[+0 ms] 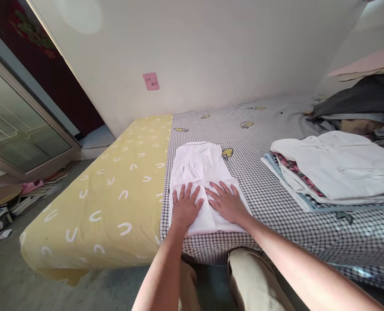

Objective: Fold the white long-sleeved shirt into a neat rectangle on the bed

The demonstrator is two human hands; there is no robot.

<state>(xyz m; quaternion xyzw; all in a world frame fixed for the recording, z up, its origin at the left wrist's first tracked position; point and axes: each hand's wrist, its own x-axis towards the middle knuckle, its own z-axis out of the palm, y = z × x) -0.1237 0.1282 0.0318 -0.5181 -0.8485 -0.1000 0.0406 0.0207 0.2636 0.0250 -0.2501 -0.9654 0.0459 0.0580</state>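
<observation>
- Left hand (186, 209): flat, fingers spread, palm down on the white garment (196, 162).
- Right hand (227, 203): likewise flat, fingers splayed on its near half.
- The garment: smooth cloth folded into a rough rectangle, creased mid-length, lying on checked bedding (253, 172).
- Folded clothes (347, 166): soft layered stack, right.

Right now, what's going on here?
A person's left hand and right hand rest palm down, side by side, on a white garment. It lies folded on the checked sheet. Off to the right sits a clothes stack, a white piece on top, with dark cloth behind.
</observation>
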